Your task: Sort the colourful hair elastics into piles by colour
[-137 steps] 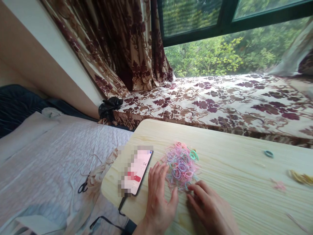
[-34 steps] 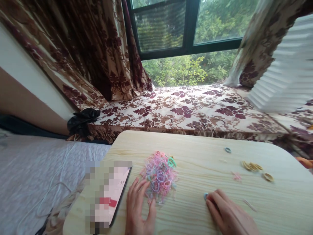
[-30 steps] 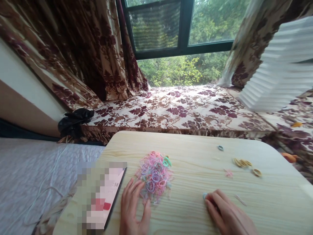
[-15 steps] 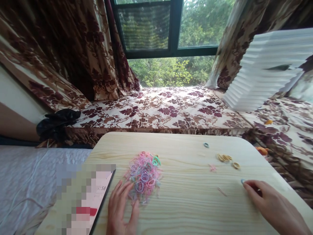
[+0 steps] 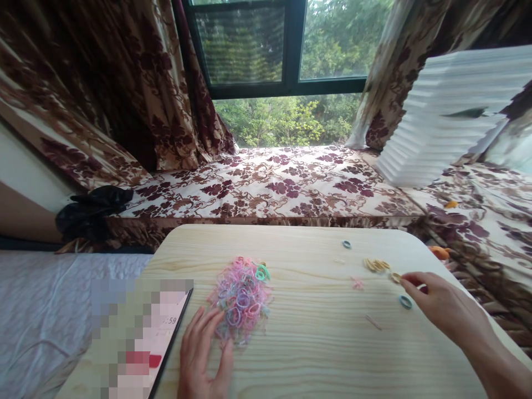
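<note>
Looks early, with most hair elastics [image 5: 242, 299] heaped by spread left hand [image 5: 203, 354], few by right hand [image 5: 438, 302] (unclear if pinching tan elastic [image 5: 394, 277]).

We see a pink and purple band pile [image 5: 242, 302]. Right of it are yellow bands [image 5: 376, 265]; behind it, purple-flowered cloth [image 5: 285, 188].

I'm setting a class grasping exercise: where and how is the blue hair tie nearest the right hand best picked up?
The blue hair tie is probably best pinched across its right rim, from above and the right: it appears to lie flat, an open ring apart from the lone tan hair tie, with the right hand on that side.
</note>
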Demonstrator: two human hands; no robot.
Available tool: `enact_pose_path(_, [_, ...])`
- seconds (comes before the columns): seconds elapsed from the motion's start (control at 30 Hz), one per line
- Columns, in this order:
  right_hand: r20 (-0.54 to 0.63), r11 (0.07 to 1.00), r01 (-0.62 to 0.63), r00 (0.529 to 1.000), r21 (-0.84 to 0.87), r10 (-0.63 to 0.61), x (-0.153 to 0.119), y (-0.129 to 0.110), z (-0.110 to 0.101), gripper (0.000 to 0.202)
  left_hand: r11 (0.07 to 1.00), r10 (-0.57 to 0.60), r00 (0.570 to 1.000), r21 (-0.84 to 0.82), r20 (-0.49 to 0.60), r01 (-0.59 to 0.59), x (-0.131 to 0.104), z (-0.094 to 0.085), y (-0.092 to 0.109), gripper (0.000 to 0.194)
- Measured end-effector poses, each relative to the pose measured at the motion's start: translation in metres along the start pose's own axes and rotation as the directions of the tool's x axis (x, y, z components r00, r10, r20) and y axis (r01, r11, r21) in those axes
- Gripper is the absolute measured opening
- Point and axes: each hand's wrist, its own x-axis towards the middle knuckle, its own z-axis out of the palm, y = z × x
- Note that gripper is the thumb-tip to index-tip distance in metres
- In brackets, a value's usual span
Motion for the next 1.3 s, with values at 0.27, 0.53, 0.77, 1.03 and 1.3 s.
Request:
enact_pose_path(0.27, [0.043, 0.996, 0.050, 0.998, -0.074, -0.047, 0.022, 0.004, 0.012, 0.030, 1.000, -0.013, 1.000, 0.017, 0.001, 0.013, -0.002, 0.002, -0.002, 0.046])
enact_pose_path(0.53, [-0.090, 0.987, 0.156, 0.983, -0.036, -0.159, 0.035, 0.004, 0.010, 0.042, 0.998, -0.066, 0.998, -0.016, 0.000, 0.066, 0.001, -0.002, 0.006, 0.044])
enact_pose_path(0.77, [-0.106, 0.981, 0.193, 0.976, 0.006, -0.191, 0.029, -0.004, -0.002, 0.035, 0.988, -0.141, 0.990, -0.069, -0.024, 0.139, 0.007, -0.003, 0.017, 0.040])
enact_pose_path(1.03, [-0.103, 0.955, 0.202, 0.978, 0.219, -0.183, -0.014, -0.046, 0.015, 0.031, 0.990, -0.143, 0.990, -0.016, 0.018, 0.144, 0.013, -0.011, 0.026, 0.040])
enact_pose_path(1.3, [0.045, 0.742, 0.472, 0.830, 0.476, -0.556, -0.065, -0.124, 0.070, 0.030, 0.973, -0.226, 0.974, -0.033, 0.031, 0.227, 0.018, -0.014, 0.036, 0.037])
